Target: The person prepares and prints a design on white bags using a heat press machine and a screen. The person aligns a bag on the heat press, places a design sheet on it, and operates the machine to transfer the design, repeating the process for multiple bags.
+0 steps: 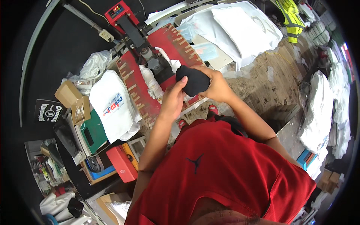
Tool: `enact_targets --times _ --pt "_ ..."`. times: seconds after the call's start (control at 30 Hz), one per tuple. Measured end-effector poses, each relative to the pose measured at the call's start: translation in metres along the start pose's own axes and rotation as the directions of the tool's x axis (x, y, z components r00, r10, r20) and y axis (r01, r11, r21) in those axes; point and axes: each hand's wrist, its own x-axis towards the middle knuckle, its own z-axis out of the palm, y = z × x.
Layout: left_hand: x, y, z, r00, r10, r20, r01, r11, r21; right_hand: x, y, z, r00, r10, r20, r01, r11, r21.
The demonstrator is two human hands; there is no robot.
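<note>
Both my hands hold a black, rounded cloth piece that looks like a cap [193,81] up in front of my chest. My left hand [174,98] grips its near left side, with the thumb lying on top of the cloth. On the right side, my right hand [218,87] is wrapped round its edge, and some of those fingers are hidden behind it. Just beyond stands a heat press [159,66] with a dark head and handles wrapped in white. A red control box [120,15] with a lit display sits at its top.
The press stands on a red board [174,37] with worn tape along its edges. White shirts [112,105] lie stacked at the left, beside an open cardboard box [73,97]. Far right, white cloth [243,32] covers a table. A red box [122,163] sits near my left elbow.
</note>
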Motion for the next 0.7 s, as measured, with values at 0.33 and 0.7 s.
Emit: enact_targets --times 0.33,0.7 --pt "-0.016 0.027 0.007 0.81 0.37 0.455 -0.525 0.112 0.844 0.007 -0.006 -0.005 1.0 0.01 -0.009 -0.011 0.997 -0.078" --pt "0.009 -0.008 0.003 0.889 0.411 0.202 -0.427 0.585 0.689 0.011 -0.01 0.002 0.964 -0.229 -0.137 0.242 0.966 0.089"
